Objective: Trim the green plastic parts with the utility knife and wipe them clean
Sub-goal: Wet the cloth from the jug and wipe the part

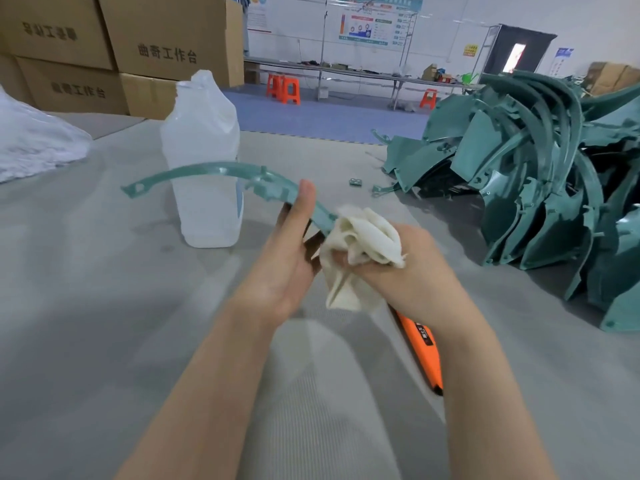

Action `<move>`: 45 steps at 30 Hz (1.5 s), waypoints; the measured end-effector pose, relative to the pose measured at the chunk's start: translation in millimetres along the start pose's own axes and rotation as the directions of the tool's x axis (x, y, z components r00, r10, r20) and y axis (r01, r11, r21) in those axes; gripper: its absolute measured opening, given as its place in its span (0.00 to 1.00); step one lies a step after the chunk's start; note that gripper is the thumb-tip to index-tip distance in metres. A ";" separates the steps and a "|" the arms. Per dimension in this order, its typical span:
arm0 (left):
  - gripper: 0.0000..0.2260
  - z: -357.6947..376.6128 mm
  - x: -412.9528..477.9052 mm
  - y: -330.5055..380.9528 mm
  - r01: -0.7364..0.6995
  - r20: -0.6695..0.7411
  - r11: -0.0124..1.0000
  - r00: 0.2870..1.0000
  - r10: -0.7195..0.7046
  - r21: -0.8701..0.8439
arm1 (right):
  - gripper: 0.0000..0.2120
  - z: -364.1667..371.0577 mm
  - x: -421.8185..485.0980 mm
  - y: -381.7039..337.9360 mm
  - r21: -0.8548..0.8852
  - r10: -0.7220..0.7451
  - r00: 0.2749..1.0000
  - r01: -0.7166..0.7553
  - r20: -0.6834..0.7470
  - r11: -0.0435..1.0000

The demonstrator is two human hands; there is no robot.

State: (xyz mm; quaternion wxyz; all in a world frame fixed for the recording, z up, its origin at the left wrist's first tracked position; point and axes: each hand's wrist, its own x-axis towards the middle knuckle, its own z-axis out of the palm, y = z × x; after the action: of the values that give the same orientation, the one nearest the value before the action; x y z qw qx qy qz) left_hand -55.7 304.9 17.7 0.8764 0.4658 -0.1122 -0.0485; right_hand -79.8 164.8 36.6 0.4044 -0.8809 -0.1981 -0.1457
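A: What do we see around the hands, largest first?
B: At right, a heap of green plastic parts (540,174) lies on the worktop (86,271). At far left stand stacked cardboard boxes (166,46), with a white plastic bag (34,140) in front of them. A translucent bottle (204,161) stands upright beyond the left hand (291,251), and the curved green part (214,169) crosses in front of it.

A: And the task's things?
B: The curved green part is raised above the worktop. The left hand holds it, thumb laid straight on top, fingers underneath. The right hand (412,271) grips a bunched white cloth (367,237), wrapped round the part's near end. The orange utility knife (426,351) lies on the worktop, partly hidden by the right forearm. A small metal piece (355,182) lies near the heap.

A: The surface and room?
B: We see that the worktop is grey. Beyond it lie a blue floor (311,112), orange stools (284,90), a far worktop (363,76) and a wall board (377,19).
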 end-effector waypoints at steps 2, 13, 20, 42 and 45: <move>0.32 1.2 0.0 -2.6 -0.011 -0.094 1.000 0.996 0.014 0.025 | 0.04 -6.2 -1.6 5.4 0.093 0.074 0.988 -0.087 0.137 0.992; 0.13 5.8 -1.1 -22.3 0.055 0.020 0.990 0.998 -0.058 0.128 | 0.22 46.0 6.9 0.6 0.132 0.001 0.967 0.034 -0.253 0.991; 0.21 8.3 -6.4 -19.0 0.211 0.030 0.961 0.975 -0.219 0.178 | 0.27 27.4 23.0 41.3 -0.179 0.247 0.905 -0.323 -0.347 0.929; 0.14 -21.6 5.5 -23.8 0.269 -0.072 0.958 0.962 -0.263 0.098 | 0.12 16.9 9.9 45.9 0.250 0.278 0.755 -0.156 -0.593 0.956; 0.21 -19.1 7.7 -21.8 0.264 -0.042 0.964 0.964 -0.264 -0.001 | 0.14 53.8 4.5 18.3 0.016 0.016 0.924 -0.010 -0.382 1.000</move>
State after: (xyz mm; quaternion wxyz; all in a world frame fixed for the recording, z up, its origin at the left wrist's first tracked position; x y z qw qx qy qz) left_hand -43.2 306.6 -9.5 0.8631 0.4797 -0.0308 -0.1549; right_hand -62.1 196.3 -7.4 0.4422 -0.8342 -0.1107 -0.3105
